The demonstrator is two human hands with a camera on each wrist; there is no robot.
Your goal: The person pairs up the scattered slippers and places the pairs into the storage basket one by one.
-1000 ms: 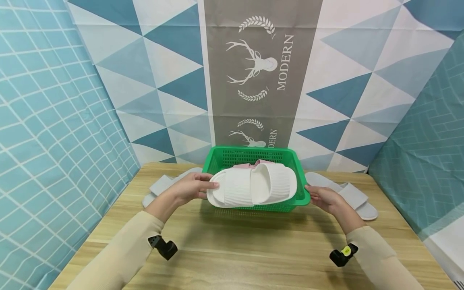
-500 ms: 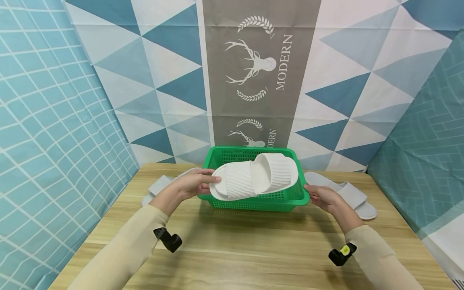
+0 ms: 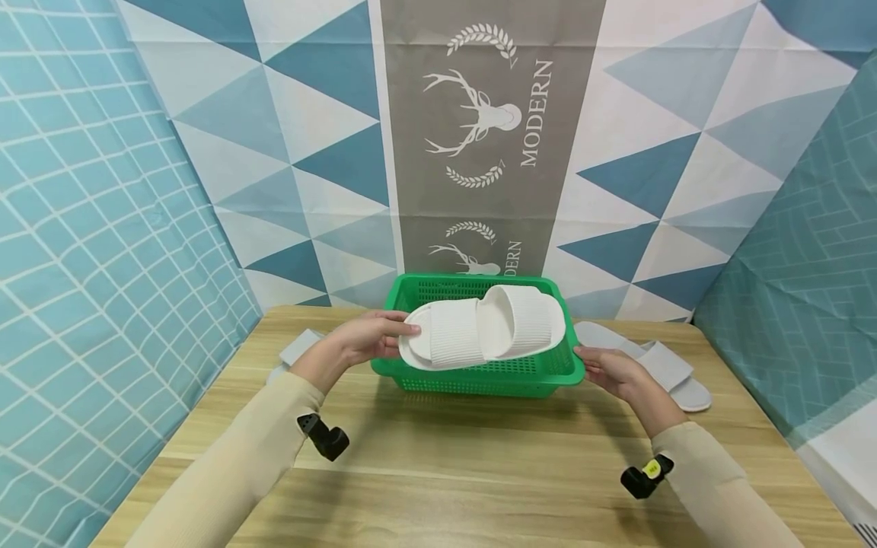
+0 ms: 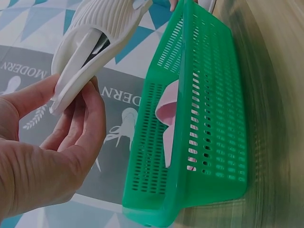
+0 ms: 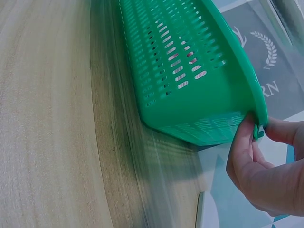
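Observation:
My left hand [image 3: 363,339] pinches the end of a pair of white slippers [image 3: 455,335], thumb on one face and fingers on the other, as the left wrist view shows. The pair is nested together and held above the green basket [image 3: 473,384], apart from its rim. At the basket's right end my right hand [image 3: 612,371] pinches the rim [image 5: 259,107] between thumb and fingers. Inside the basket lies a pink slipper [image 4: 167,107], seen in the left wrist view; in the head view the white pair hides it.
A light grey slipper [image 3: 664,365] lies on the wooden table [image 3: 466,472] right of the basket. Another pale slipper [image 3: 299,348] lies to the left, partly behind my left arm. A patterned wall cloth [image 3: 342,91] rises directly behind the basket.
My left hand has lifted the white slippers upward and slightly right. Their tilt has changed, with the right end higher. The right hand and basket stay nearly where they were.

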